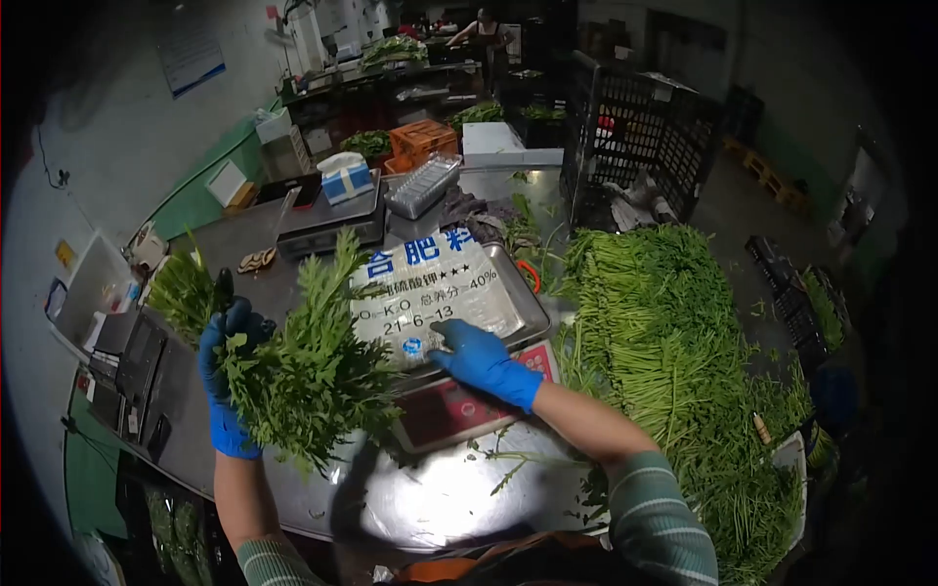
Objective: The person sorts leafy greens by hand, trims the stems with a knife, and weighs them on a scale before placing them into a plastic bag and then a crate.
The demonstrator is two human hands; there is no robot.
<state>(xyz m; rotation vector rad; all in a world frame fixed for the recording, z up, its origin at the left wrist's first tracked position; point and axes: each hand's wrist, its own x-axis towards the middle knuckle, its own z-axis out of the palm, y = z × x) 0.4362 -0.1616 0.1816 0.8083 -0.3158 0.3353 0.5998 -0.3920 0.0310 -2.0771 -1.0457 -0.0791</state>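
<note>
My left hand [230, 337], in a blue glove, is closed round a bunch of leafy greens [318, 376]. Its stems stick out at the upper left and its jagged leaves hang to the right over the steel table. My right hand [486, 365], also gloved in blue, reaches over the front edge of a digital scale [457, 410] with a red panel. Those fingers are stretched out over a white printed sack sheet [449, 283] covering the weighing tray, and seem to touch it. Nothing shows in the right hand.
A large heap of cut greens [655, 332] lies along the right side. Behind it stands a black plastic crate [645, 132]. Farther back are a second scale [327, 220], a tissue pack [346, 179], clear plastic trays [423, 188] and an orange crate [422, 142]. A person [484, 37] stands at the far end.
</note>
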